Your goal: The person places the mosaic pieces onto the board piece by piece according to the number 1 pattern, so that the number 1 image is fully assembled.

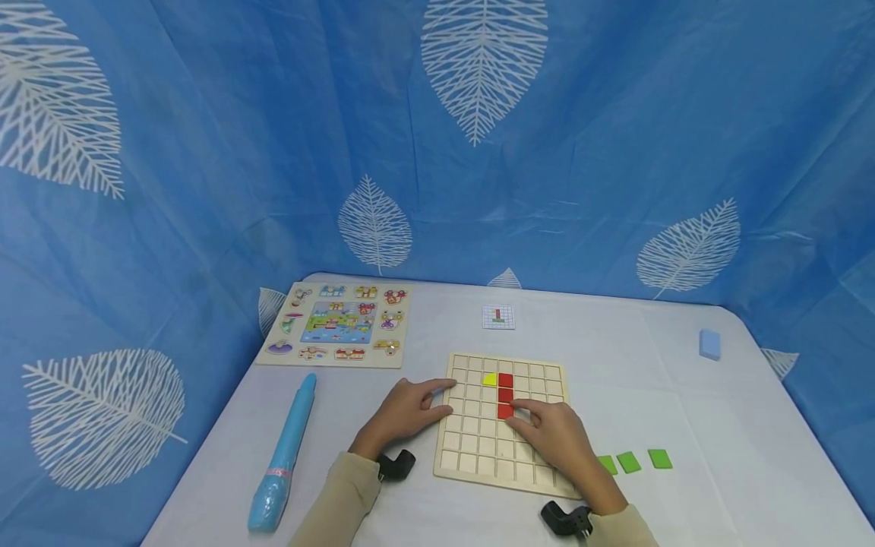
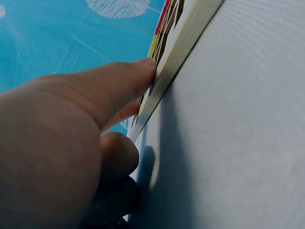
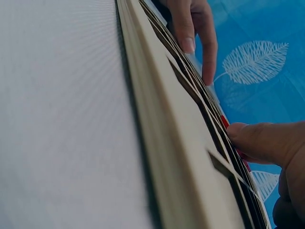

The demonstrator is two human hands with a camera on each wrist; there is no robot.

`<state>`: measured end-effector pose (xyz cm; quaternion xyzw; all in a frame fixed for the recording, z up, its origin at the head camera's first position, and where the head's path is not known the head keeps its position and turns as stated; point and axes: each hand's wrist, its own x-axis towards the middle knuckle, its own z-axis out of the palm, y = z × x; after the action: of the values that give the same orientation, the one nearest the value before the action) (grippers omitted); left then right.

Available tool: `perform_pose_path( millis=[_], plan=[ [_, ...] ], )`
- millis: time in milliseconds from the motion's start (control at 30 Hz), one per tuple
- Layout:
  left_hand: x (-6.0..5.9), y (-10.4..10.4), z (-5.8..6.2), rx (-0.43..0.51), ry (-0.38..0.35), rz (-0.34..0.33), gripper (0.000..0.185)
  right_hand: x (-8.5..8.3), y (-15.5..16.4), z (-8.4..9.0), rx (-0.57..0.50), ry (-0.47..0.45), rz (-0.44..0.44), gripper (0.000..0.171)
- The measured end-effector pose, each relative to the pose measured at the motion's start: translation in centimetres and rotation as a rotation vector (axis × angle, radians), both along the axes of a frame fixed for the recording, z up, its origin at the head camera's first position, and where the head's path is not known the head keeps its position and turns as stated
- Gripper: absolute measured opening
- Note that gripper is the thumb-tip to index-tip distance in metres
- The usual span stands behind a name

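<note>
A wooden grid board [image 1: 472, 463] lies on the table with one yellow piece [image 1: 490, 379] and a column of red square tiles [image 1: 505, 395] in its cells. My left hand [image 1: 410, 406] touches the board's left edge with thumb and index finger, spread apart. In the left wrist view the thumb [image 2: 128, 78] presses at the board's side. Over the board's right part, my right hand [image 1: 557, 437] has thumb and index finger at the lowest red tile [image 1: 504, 412], pinching it at its cell. The right wrist view shows the thumb [image 3: 252, 138] against red.
Several green tiles [image 1: 628, 462] lie right of the board. A small pattern card [image 1: 498, 317] is behind it. A picture puzzle board [image 1: 280, 334] sits back left, a light blue wand-shaped object [image 1: 283, 456] front left, and a blue block [image 1: 709, 344] far right.
</note>
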<state>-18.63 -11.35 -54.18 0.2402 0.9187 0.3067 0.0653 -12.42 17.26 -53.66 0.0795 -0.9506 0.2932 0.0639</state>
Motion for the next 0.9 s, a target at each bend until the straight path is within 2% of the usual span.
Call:
perform_pose_path(
  millis=[267, 500, 900],
  plan=[
    [0.0, 0.0, 0.0, -0.003, 0.006, -0.006, 0.046, 0.3, 0.6, 0.3, 0.015, 0.013, -0.031, 0.034],
    [0.0, 0.1, -0.1, 0.009, 0.004, -0.009, 0.046, 1.2, 3.5, 1.0, -0.025, 0.024, -0.111, 0.033],
    [-0.1, -0.1, -0.3, 0.013, -0.002, -0.003, 0.046, 4.7, 9.0, 0.8, 0.022, 0.159, -0.245, 0.027]
  ],
)
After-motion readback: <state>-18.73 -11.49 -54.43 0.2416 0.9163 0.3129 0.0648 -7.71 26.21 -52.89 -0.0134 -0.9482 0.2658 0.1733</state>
